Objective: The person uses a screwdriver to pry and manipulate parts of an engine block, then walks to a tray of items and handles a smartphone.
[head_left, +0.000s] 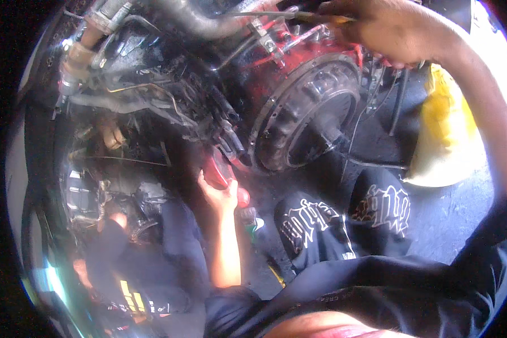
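My left hand (224, 196) is closed around a red, rounded part (217, 169) low on the left side of a large machine. Whether that part is loose or fixed cannot be made out. At the top right, my right hand (386, 36) reaches over the red housing (298, 42), its fingers curled and partly hidden. What they grip is unclear; a thin dark rod or cable (276, 14) runs up to them. Between my hands sits a big round metal disc (321, 107) with a shaft (331, 134) sticking out of its centre.
A yellow and white sack (442, 135) stands on the dark floor (439, 225) at right. Pipes and hoses (129, 104) crowd the upper left. Another person in dark clothes (146, 259) is close by at lower left. A dark hose (374, 163) lies near my knees.
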The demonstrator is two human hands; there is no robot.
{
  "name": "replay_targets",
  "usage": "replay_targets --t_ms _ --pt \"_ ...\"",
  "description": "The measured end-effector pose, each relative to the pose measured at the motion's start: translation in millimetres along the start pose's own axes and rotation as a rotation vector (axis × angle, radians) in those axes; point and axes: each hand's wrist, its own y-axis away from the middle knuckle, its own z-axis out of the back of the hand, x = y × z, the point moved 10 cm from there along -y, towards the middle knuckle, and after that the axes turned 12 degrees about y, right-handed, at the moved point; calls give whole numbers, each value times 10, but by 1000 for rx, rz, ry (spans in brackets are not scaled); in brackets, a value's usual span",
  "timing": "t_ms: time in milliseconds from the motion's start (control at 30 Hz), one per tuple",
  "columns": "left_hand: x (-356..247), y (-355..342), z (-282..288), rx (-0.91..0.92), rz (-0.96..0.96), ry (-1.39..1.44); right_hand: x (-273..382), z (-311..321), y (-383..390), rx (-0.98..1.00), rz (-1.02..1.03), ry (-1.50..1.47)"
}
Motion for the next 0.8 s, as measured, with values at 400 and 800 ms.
replay_targets --t_ms 400,800 --pt "-101 53 126 -38 -63 54 153 -395 188 -644 190 105" --pt "-280 77 -153 -112 -232 313 -323 -1769 -408 -550 -88 -300"
